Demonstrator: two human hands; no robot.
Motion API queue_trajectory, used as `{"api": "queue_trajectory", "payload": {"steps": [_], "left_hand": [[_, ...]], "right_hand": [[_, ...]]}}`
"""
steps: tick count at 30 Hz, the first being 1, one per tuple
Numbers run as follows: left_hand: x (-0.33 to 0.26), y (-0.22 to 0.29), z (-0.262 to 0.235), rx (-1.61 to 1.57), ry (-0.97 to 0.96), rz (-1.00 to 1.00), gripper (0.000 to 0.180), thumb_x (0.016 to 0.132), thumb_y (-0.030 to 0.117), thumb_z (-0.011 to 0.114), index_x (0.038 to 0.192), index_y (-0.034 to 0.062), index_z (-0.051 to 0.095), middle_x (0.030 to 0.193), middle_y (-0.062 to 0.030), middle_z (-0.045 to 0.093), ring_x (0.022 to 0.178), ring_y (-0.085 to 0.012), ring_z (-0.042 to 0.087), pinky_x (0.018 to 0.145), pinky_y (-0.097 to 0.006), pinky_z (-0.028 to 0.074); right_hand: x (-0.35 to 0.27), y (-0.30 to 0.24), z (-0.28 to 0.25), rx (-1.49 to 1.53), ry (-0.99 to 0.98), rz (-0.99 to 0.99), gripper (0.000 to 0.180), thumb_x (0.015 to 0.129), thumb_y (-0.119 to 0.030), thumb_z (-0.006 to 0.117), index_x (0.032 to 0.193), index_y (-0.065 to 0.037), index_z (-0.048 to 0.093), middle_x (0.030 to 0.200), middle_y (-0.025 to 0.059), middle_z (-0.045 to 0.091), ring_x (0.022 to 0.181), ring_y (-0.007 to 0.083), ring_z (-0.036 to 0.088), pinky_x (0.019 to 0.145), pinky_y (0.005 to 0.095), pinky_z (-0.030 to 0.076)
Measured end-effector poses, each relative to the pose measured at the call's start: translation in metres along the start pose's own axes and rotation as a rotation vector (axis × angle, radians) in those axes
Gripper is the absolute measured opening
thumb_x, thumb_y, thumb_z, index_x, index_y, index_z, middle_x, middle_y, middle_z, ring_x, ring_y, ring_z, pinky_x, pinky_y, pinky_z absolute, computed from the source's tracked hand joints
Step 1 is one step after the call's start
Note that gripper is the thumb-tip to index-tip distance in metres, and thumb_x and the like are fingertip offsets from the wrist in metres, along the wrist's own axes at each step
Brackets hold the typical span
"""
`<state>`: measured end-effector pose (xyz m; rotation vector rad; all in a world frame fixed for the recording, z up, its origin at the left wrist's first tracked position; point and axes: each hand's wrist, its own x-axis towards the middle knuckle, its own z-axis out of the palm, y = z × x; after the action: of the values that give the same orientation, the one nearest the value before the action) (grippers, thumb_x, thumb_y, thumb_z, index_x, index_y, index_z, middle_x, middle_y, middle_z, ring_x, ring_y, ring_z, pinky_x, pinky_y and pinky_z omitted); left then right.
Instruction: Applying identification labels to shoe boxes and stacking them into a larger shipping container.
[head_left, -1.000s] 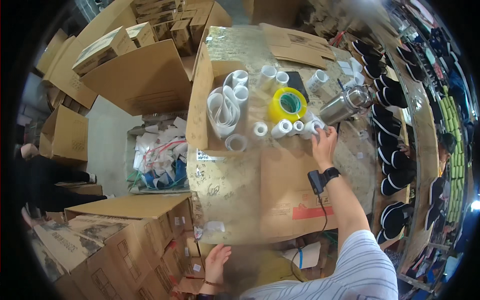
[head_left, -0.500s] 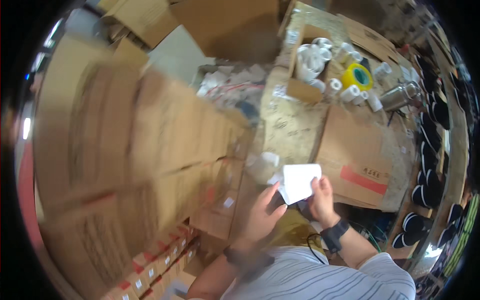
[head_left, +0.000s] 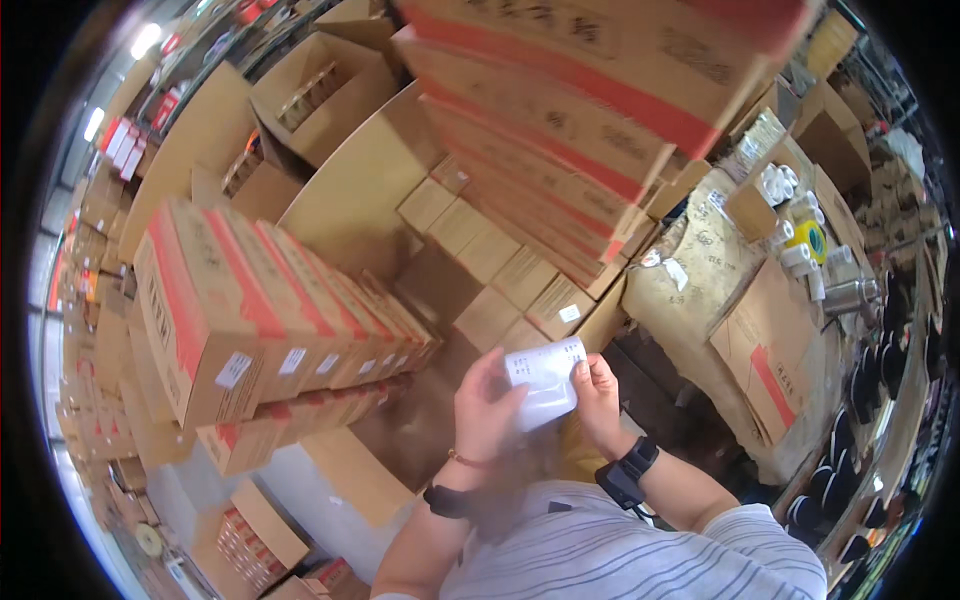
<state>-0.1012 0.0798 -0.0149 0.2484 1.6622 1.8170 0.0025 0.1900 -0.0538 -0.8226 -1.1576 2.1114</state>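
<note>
A white label roll [head_left: 545, 385], its paper curled and printed with small dark marks, is in front of my body. My right hand [head_left: 603, 405] pinches its right edge between thumb and fingers. At the left edge my left hand [head_left: 487, 405] is closed round the paper, with the thumb on its lower left side. Beyond my hands lie several small brown boxes [head_left: 490, 250] in a large open carton. One small box there bears a white sticker [head_left: 569, 313]. How much paper is wound in the roll cannot be seen.
To the left stands a row of brown cartons with red bands [head_left: 250, 310]. Tall red-banded cartons [head_left: 560, 110] rise ahead. At right a worn table [head_left: 690, 270] bears a flattened carton [head_left: 760, 350], white rolls [head_left: 797, 258], yellow tape [head_left: 812, 240] and a metal flask [head_left: 850, 296]. Dark shoes [head_left: 840, 440] line a rack.
My view has swung left, so the table now sits farther right and the cartons show plainly. The label roll stays between my hands, and my left hand has closed on its edge.
</note>
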Motion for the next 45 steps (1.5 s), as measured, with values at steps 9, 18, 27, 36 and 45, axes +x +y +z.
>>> {"api": "queue_trajectory", "payload": {"steps": [9, 18, 27, 36, 45], "left_hand": [[-0.003, -0.037, -0.063, -0.162, -0.036, -0.111, 0.049, 0.074, -0.004, 0.063, 0.119, -0.0035, 0.045, 0.104, -0.0088, 0.058, 0.09, -0.0122, 0.055, 0.08, -0.025, 0.046], [-0.005, -0.083, -0.087, 0.008, 0.099, -0.245, 0.018, 0.08, 0.002, 0.06, 0.097, -0.0035, 0.057, 0.088, -0.0053, 0.062, 0.077, -0.009, 0.057, 0.072, -0.023, 0.046], [0.023, -0.122, -0.093, 0.307, 0.28, -0.289, 0.022, 0.075, 0.015, 0.065, 0.089, -0.002, 0.062, 0.075, -0.0104, 0.065, 0.068, -0.0126, 0.06, 0.064, -0.026, 0.047], [0.02, -0.134, -0.092, 0.301, 0.135, -0.358, 0.03, 0.075, 0.018, 0.066, 0.096, -0.0031, 0.062, 0.087, -0.0097, 0.065, 0.075, -0.0141, 0.06, 0.067, -0.027, 0.048], [-0.009, -0.156, -0.123, 0.156, 0.4, -0.462, 0.021, 0.073, 0.003, 0.067, 0.093, -0.0023, 0.064, 0.089, -0.0062, 0.062, 0.078, -0.0106, 0.057, 0.069, -0.022, 0.045]], "right_hand": [[-0.01, 0.042, 0.025, -0.183, -0.11, 0.18, 0.012, 0.091, -0.014, 0.048, 0.088, -0.004, 0.054, 0.081, -0.0015, 0.052, 0.071, 0.0043, 0.045, 0.064, 0.0194, 0.04], [0.039, 0.057, 0.011, -0.641, -0.575, 0.317, 0.019, 0.083, -0.013, 0.059, 0.096, 0.0, 0.06, 0.097, 0.0082, 0.061, 0.086, 0.0132, 0.056, 0.074, 0.0275, 0.045], [0.079, 0.054, 0.018, -0.847, -0.663, -0.372, 0.011, 0.071, -0.005, 0.064, 0.081, -0.005, 0.067, 0.089, 0.0086, 0.063, 0.08, 0.0254, 0.06, 0.072, 0.0332, 0.046], [0.076, 0.095, 0.025, -0.77, -0.565, 0.079, 0.047, 0.073, -0.002, 0.063, 0.117, -0.009, 0.047, 0.077, 0.0047, 0.063, 0.075, 0.0153, 0.061, 0.065, 0.031, 0.045], [0.138, 0.18, -0.038, -1.564, -0.697, -0.574, 0.021, 0.075, -0.021, 0.059, 0.095, -0.016, 0.057, 0.096, 0.0086, 0.05, 0.092, 0.0304, 0.045, 0.079, 0.0419, 0.035]]}}
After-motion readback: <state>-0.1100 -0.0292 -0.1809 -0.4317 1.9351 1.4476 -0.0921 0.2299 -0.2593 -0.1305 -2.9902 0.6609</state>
